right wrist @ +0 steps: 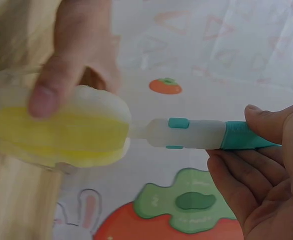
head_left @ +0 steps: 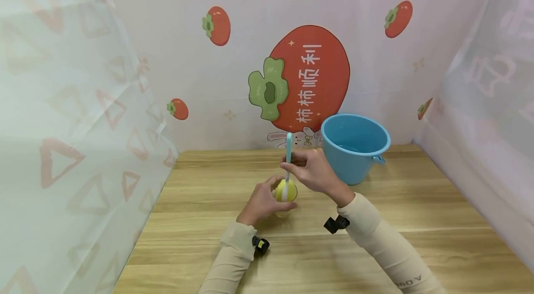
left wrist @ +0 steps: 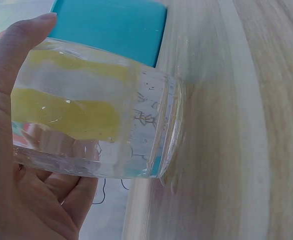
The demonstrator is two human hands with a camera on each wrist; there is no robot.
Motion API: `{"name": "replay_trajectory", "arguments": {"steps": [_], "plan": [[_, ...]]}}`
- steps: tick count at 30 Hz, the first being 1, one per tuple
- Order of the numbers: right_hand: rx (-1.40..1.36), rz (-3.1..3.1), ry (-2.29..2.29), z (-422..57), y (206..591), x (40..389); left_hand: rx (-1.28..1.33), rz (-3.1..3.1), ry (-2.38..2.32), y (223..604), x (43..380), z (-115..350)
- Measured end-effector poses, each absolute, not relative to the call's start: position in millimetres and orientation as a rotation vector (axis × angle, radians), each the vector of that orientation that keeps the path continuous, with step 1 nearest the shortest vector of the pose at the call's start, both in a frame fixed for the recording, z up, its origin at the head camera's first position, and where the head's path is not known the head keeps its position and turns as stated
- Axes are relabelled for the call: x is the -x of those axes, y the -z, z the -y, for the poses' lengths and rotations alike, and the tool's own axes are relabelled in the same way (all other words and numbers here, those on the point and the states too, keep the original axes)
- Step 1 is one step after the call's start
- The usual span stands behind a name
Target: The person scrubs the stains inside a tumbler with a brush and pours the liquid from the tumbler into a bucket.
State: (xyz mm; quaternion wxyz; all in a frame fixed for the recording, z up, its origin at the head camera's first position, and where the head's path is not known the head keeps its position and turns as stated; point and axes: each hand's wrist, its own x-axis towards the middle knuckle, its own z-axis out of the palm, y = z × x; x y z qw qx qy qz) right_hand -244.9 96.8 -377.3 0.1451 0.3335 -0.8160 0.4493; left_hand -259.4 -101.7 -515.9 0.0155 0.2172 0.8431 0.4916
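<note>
A clear glass [left wrist: 151,125] stands on the wooden table, upright or nearly so, its base touching or close to the wood. My left hand [head_left: 259,202] holds it around the side, thumb across the near wall. Inside sits the yellow-and-white striped sponge head [right wrist: 61,135] of a cup brush, part of it still above the rim. My right hand [head_left: 312,171] pinches the brush's teal and white handle [head_left: 289,148] between thumb and fingers. The handle points up, almost vertical in the head view. In the right wrist view, the sponge partly hides the glass.
A blue bucket [head_left: 352,164] stands behind and to the right of my right hand, its handle lug [head_left: 378,159] facing the near right. Printed cloth walls [head_left: 233,76] enclose the back and both sides of the wooden table [head_left: 200,210].
</note>
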Motion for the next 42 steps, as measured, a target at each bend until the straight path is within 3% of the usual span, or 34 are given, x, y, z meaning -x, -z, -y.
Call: {"name": "replay_trajectory", "arguments": {"steps": [11, 26, 42], "plan": [[-1.003, 2.313, -1.244, -98, 339, 247, -0.68, -2.651, -1.51, 515, 261, 104], [-0.949, 2.421, -1.342, -93, 390, 248, -0.679, -2.644, -1.517, 517, 265, 101], [-1.0, 2.311, -1.294, -95, 343, 246, -0.719, -2.674, -1.503, 516, 263, 101]]}}
